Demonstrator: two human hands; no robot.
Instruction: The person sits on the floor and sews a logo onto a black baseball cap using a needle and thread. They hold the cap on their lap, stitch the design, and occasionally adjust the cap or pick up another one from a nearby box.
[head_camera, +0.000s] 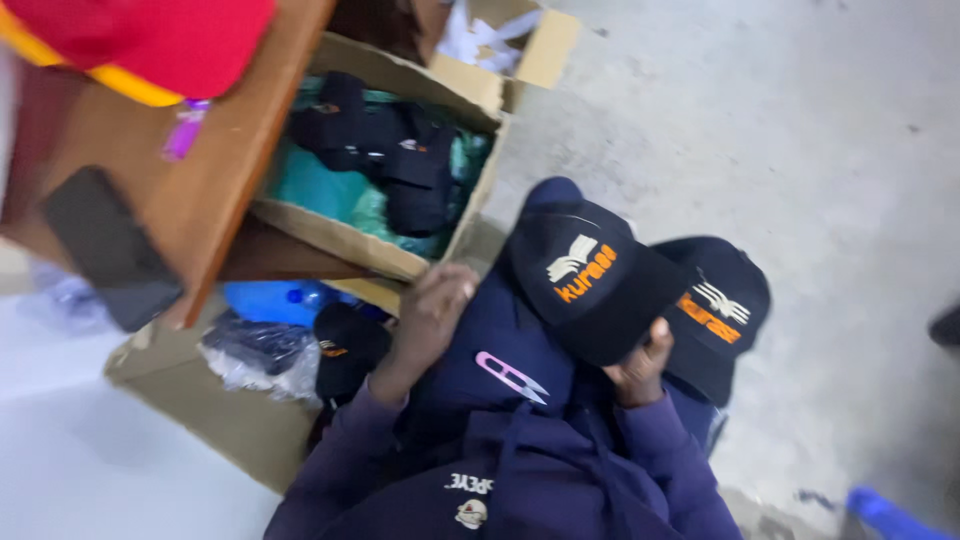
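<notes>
Bare grey concrete floor (800, 130) all around, flattened cardboard (215, 420) spread below. Wooden table (190, 190) at upper left, red cap (150, 40) and dark phone (100, 240) on top. Open cardboard box (400, 260) beside it, black caps inside. Two black caps (640, 285) on the lap, gripped at the brim by the right hand (640, 365). Left hand (430, 310) loosely curled near the box edge, holding nothing. Pink thread snips (510, 377) on the lap between both hands.

1. Open brown cardboard box (330, 235) sits top centre beside the wooden table, flaps up, with dark caps and teal wrapping inside.
2. Second cardboard box (545, 45) right behind it, holding white paper scraps.
3. Flattened cardboard sheet (215, 420) on the floor, lower left.
4. Crinkly clear plastic bag (255, 360) with something dark in it, lying on that sheet.
5. Dark phone (100, 240), screen blank, lies on the table's left edge.
</notes>
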